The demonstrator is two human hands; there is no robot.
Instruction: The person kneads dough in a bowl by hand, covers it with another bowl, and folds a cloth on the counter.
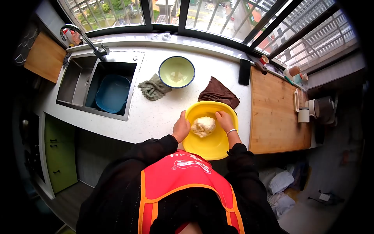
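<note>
A yellow basin point(210, 150) stands at the counter's front edge, close to my apron. Inside it lies a rough, pale lump of dough point(203, 126). My left hand point(181, 127) grips the basin's left rim, with the thumb at the top. Reaching over the right side, my right hand point(224, 121) is inside the basin just right of the dough, its fingers curled together. Whatever those fingers may hold is hidden. A brown cloth point(218, 93) lies right behind the basin, and a pale green bowl point(177, 72) with a dark blue rim sits farther back.
A crumpled grey-green rag point(154, 88) lies left of the bowl. The double sink point(132, 84) at left holds a blue plastic tub point(113, 93). On the right are a wooden board point(272, 117), a black phone-like object point(244, 72) and a white cup point(303, 115).
</note>
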